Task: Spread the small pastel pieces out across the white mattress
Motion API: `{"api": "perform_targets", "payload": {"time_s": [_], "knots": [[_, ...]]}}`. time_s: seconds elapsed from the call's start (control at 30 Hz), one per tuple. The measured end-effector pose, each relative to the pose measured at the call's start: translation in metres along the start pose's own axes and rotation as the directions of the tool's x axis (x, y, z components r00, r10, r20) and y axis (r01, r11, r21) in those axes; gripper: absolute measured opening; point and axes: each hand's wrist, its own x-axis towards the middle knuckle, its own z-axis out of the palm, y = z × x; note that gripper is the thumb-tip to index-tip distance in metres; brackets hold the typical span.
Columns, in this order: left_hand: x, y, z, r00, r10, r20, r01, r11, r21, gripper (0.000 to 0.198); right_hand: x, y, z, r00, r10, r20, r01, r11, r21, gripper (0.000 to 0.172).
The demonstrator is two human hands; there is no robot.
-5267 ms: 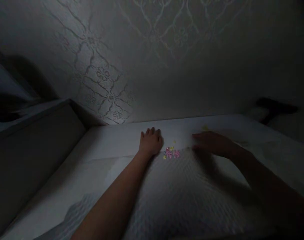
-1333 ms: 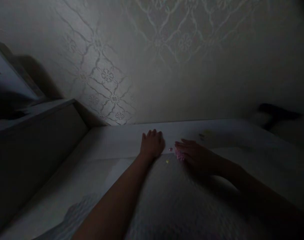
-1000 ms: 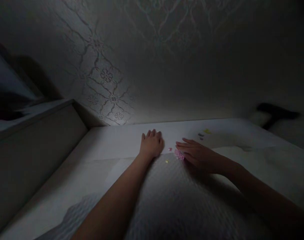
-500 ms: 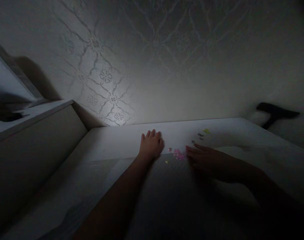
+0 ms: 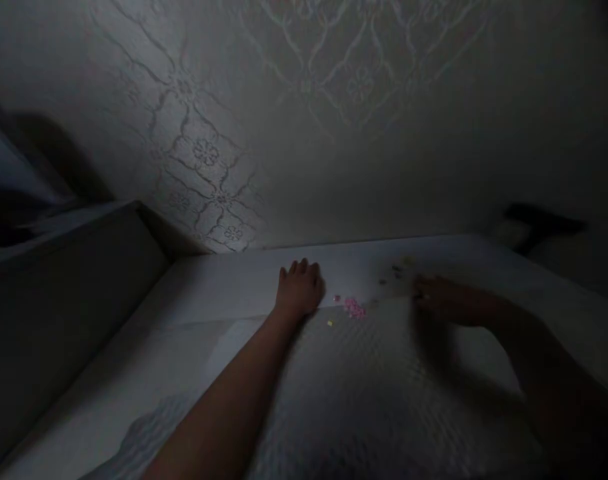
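My left hand (image 5: 300,288) rests palm down on the white surface (image 5: 229,280), its fingers slightly bent and apart, holding nothing I can see. Just right of it lies a small heap of pink bead-like pieces (image 5: 355,308), with a single pink piece (image 5: 337,298) closer to the hand. One yellow piece (image 5: 330,323) is in front of the heap. Farther right, my right hand (image 5: 441,298) is blurred, with its fingers drawn together; a pale spot shows at the fingertips, too small to name. Several dark pieces (image 5: 397,269) and a dim yellowish piece (image 5: 408,261) lie beyond it.
A patterned wall (image 5: 304,167) rises behind the surface. At the left stands a raised box-like ledge (image 5: 84,267). A dark T-shaped object (image 5: 541,223) is at the right. Quilted pale fabric (image 5: 354,393) spreads in front. The light is dim.
My right hand has moved right, away from the pink heap, and its stretched fingers have drawn together. My left hand stays in place. The view has shifted slightly.
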Motion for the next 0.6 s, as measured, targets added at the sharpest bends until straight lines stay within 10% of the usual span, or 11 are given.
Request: {"api": "perform_targets", "payload": {"time_s": [0.2, 0.4, 0.6], "knots": [[0.0, 0.001, -0.002, 1.0, 0.0, 0.009, 0.0, 1.0, -0.002, 0.042, 0.006, 0.024, -0.002, 0.976, 0.219, 0.016, -0.219, 0.976, -0.017, 0.026], [0.0, 0.0, -0.002, 1.0, -0.006, 0.019, 0.005, 1.0, 0.013, 0.043, 0.008, 0.028, -0.006, 0.804, 0.592, -0.052, -0.588, 0.805, 0.077, 0.036], [0.0, 0.0, -0.002, 1.0, 0.0, 0.005, 0.0, 1.0, 0.011, 0.043, 0.013, 0.038, 0.004, 0.784, 0.564, -0.259, -0.534, 0.826, 0.181, 0.029]]}}
